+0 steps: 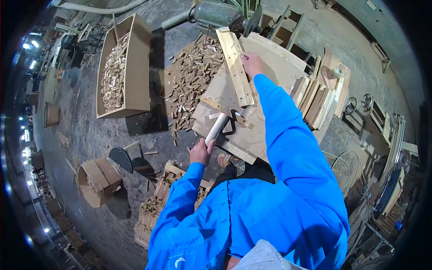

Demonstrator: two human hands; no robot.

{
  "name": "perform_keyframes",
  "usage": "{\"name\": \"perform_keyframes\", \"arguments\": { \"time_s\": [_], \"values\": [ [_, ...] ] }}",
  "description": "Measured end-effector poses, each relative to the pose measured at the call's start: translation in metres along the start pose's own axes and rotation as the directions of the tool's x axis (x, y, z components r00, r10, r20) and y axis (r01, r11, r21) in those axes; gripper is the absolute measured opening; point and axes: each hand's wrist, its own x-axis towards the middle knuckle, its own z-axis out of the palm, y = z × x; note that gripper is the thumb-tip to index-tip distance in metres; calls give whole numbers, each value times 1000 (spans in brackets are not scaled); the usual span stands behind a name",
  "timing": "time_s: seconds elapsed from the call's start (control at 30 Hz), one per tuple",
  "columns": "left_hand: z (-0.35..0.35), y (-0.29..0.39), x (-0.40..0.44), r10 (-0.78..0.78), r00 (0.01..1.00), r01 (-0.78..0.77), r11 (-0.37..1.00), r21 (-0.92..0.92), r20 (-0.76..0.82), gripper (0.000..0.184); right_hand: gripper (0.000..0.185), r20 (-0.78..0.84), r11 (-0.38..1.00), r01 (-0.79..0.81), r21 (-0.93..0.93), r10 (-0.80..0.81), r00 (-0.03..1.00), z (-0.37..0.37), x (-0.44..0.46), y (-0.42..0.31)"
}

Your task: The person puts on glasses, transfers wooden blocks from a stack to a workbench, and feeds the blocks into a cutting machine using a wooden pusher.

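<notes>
- Head view, taking clock positions from the middle of the frame: looking down past blue sleeves onto a pale worktable.
- Grasping a pale wooden rod with the left hand, just off centre toward 8 o'clock; wrapping the fingers around its lower end and pointing the far end toward 1 o'clock, near small wooden offcuts on the worktable.
- Reaching toward 1 o'clock with the right hand; bending the fingers and touching the right edge of a long plank with the fingertips. Being unable to tell whether anything small is sitting between them.
- Showing the plank lying on the worktable, running from 12 o'clock to 1 o'clock and bearing several small dark spots along its face.
- Showing at 2 o'clock a row of wooden strips lying side by side, with a tape roll near their upper end.
- Showing at 11 o'clock a spread heap of small wooden pieces, and at 10 o'clock a long open box holding more pieces.
- Showing at 8 o'clock a cardboard box and a round dark stool, and at 7 o'clock stacked wood partly hidden by the left sleeve.
</notes>
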Motion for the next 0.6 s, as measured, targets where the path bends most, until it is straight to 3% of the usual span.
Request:
{"name": "perform_keyframes", "arguments": {
  "time_s": [0.6],
  "values": [
    [10,34,46,6,1000,-6,1000,4,-19,59,26,-37,999,39,18,-38,999,-2,61,30]
  ]
}}
